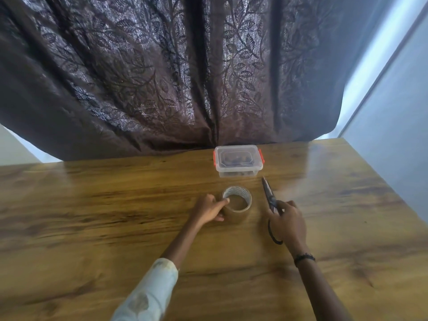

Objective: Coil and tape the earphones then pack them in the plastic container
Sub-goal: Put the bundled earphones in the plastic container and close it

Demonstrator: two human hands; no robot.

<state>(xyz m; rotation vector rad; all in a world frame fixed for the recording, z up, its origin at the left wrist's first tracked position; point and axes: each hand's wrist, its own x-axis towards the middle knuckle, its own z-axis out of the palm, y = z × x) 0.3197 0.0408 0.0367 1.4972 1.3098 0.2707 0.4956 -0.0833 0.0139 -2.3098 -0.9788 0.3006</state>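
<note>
The person's left hand [209,208] grips the roll of brown tape [237,203] from its left side, one finger hooked over the rim and the rest curled around the outer wall. That hold pins the roll flat on the wooden table [104,205], probably so it cannot skid. The right hand [288,222] rests on the handles of a pair of scissors [269,196], fingers curled about them. The closed blades point away toward the far side, lying on the table, so cutting looks to be ready rather than under way.

Just beyond the blade tips stands the clear plastic container [238,161], its lid on and its orange clips at the sides. Dark shapes show through the plastic. These may be the earphones, but they are too dim to tell, and no earphones lie in the open. A patterned dark curtain [173,77] hangs behind the table. Tape and scissors sit near the container, each under its own hand.
</note>
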